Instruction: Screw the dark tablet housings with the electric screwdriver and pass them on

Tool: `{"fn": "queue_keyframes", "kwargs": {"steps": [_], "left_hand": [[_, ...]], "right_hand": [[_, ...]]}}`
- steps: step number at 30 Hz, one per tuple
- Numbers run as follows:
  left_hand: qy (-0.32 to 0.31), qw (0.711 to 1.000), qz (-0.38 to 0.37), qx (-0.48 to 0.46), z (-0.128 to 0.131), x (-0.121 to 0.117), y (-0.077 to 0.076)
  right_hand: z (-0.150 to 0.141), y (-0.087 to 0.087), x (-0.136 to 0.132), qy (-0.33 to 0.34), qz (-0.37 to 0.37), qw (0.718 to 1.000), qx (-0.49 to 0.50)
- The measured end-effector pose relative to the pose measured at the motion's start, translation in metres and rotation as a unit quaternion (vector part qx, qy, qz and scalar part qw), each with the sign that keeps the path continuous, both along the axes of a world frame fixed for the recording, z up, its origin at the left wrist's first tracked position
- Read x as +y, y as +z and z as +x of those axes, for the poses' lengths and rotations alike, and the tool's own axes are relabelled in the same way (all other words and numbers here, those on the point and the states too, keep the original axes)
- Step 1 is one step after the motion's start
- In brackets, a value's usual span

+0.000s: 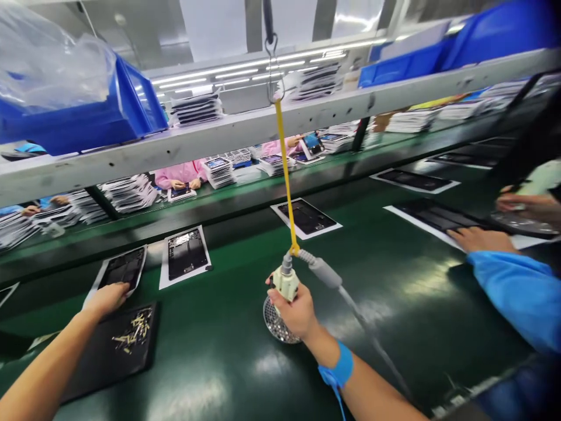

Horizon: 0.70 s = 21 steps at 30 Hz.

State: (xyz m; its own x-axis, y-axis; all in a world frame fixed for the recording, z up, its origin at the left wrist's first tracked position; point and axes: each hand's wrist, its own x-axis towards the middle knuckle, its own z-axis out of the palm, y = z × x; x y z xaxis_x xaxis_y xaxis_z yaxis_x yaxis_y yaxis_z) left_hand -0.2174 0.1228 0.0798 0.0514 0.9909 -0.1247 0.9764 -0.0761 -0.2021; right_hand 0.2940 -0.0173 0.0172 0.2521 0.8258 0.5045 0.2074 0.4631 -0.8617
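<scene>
My right hand (297,310) is wrapped around a cream-coloured electric screwdriver (286,283), held upright and hung from a yellow strap (284,169). Its lower end is hidden by the hand. Just under it sits a round dish (280,333) with a pitted, shiny surface. At the left, my left hand (107,299) has its fingers closed on the near edge of a black tablet housing (125,267) lying on a white sheet. Nearer to me, a dark pad (94,365) bears a heap of small brass-coloured parts (135,331).
Other black housings (186,252) lie on white sheets along the green bench (228,362). A grey cable (363,318) runs from the screwdriver towards the lower right. At the right, a co-worker's hand (482,240) rests on a housing. A shelf (210,137) with blue bins (131,99) crosses above.
</scene>
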Motion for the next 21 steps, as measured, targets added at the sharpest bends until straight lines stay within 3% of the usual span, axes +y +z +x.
{"fn": "queue_keyframes", "kwargs": {"steps": [2,5,7,9,12,16,18,21], "left_hand": [[0.002,0.999,0.035,0.0,0.019,-0.001,0.016],[-0.013,0.997,0.077,-0.018,0.072,-0.021,0.048],[-0.059,0.993,0.085,-0.061,0.117,-0.049,0.062],[-0.125,0.986,0.049,-0.101,0.163,-0.09,0.063],[-0.277,0.953,-0.032,-0.118,0.225,-0.164,0.038],[-0.459,0.875,-0.114,-0.106,0.283,-0.248,-0.018],[-0.492,0.857,-0.112,-0.11,0.299,-0.272,-0.041],[-0.483,0.864,-0.079,-0.118,0.309,-0.289,-0.059]], "right_hand": [[0.001,0.001,-0.001,0.004,0.002,1.0,0.002],[0.002,0.0,-0.002,0.009,-0.005,1.0,0.011],[0.003,-0.002,-0.001,0.01,-0.009,1.0,0.016],[0.004,-0.003,-0.001,0.009,-0.011,1.0,0.021],[0.004,-0.002,0.0,0.009,-0.01,1.0,0.025],[0.003,-0.001,0.0,0.005,-0.009,0.999,0.031],[0.002,-0.001,0.0,0.003,-0.008,0.999,0.031],[0.001,0.0,0.0,0.002,-0.006,1.0,0.027]]}}
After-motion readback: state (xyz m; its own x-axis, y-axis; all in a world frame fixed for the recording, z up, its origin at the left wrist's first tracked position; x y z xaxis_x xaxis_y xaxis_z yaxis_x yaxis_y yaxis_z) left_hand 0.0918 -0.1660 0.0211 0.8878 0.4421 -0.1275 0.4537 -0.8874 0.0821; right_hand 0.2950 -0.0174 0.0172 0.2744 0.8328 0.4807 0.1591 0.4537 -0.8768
